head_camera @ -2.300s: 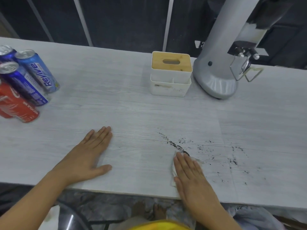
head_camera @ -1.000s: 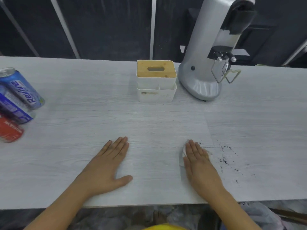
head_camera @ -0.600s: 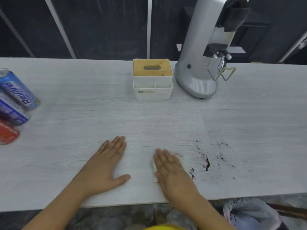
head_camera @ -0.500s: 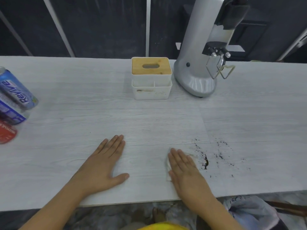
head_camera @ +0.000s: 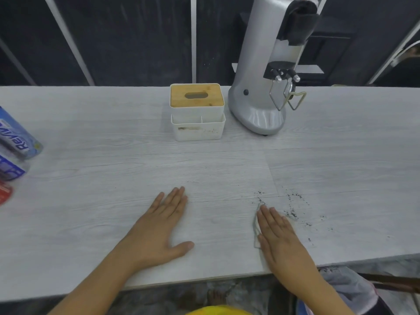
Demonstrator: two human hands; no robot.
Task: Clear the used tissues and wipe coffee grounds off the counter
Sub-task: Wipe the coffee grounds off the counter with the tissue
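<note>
Head view: our two hands lie flat on the worktop [head_camera: 91, 212], the right one pressing a tissue.

Our right hand [head_camera: 280, 235] is spread open with no grip closed, and the tissue [head_camera: 255, 226] under it shows only as a thin edge at its left side. Coffee grounds [head_camera: 293, 212] are scattered just beyond and right of the fingertips. Our left hand [head_camera: 159, 230] rests open and empty. Cans [head_camera: 16, 142] are cut off at the left border. Between the hands and the tissue box [head_camera: 197, 111] we see free surface.
</note>
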